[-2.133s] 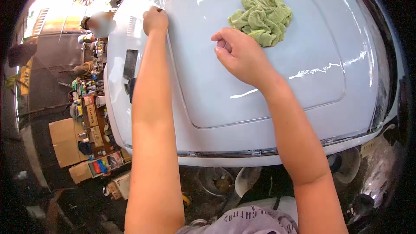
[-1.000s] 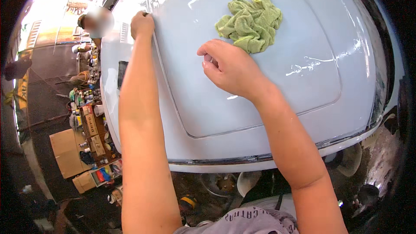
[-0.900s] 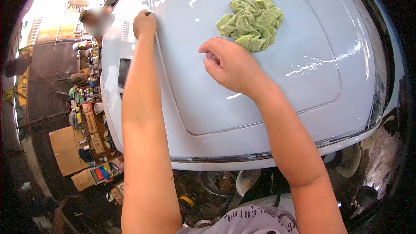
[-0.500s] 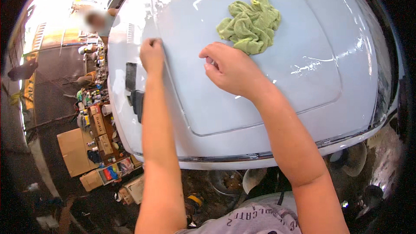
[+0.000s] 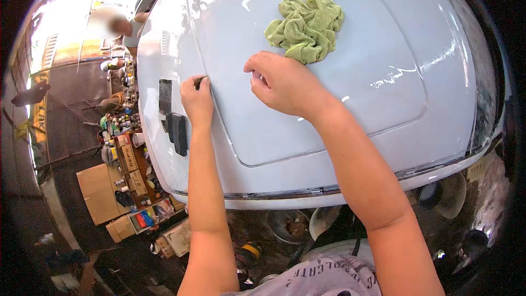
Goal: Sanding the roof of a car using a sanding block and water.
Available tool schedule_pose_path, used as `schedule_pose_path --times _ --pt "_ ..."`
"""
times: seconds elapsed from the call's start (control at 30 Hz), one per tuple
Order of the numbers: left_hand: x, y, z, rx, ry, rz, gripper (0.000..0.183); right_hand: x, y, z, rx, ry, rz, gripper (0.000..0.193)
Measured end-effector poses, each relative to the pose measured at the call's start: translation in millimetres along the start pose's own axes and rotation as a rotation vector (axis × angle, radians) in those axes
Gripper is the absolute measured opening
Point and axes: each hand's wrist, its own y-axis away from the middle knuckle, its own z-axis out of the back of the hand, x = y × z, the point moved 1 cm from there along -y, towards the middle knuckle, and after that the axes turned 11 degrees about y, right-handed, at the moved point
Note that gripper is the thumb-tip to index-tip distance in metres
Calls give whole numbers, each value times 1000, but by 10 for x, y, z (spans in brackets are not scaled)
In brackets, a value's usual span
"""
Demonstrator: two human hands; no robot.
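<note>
My left hand is closed in a pinch around a small dark piece, low over a light blue-white car hood, beside the hood's left crease line. My right hand is curled above the middle of the panel, thumb close to the bent fingers. Whatever it might hold is hidden. Just beyond that hand lies a crumpled green cloth, which neither hand grips. To the left of my left hand, a flat black rectangle and a dark grey block rest on the hood.
Beyond the hood's left edge are a cluttered shelf of bottles and cans, a cardboard sheet and an open box of small items. Another person is at the far left. A metal basin lies below the front edge.
My left hand has come nearer to me along the crease, still pinching. My right hand keeps its curled shape with little movement. The whole view has shifted slightly.
</note>
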Motion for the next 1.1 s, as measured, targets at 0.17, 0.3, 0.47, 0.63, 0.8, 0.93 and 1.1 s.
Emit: schedule_pose_path --times 0.17,0.3,0.47,0.63,0.8,0.93,1.1 --pt "63 -1005 -342 -40 36 0 26 -51 -1 -54 -17 29 21 19" --pt "61 -1782 -545 -24 -68 44 34 -81 3 -86 12 54 22 18" --pt "-92 -730 -251 -45 -131 -56 26 -18 -22 -46 9 63 11 19" --pt "-88 -388 -187 -83 -26 7 22 0 -23 -19 42 26 -8 18" --pt "115 -1895 -588 -11 -97 45 29 -49 -5 -50 40 60 9 19" --pt "46 -2151 -679 -22 -132 128 31 -64 -18 -53 48 77 18 19" --pt "13 -818 -276 -28 -144 -106 26 -1 -36 -13 91 72 -17 19"
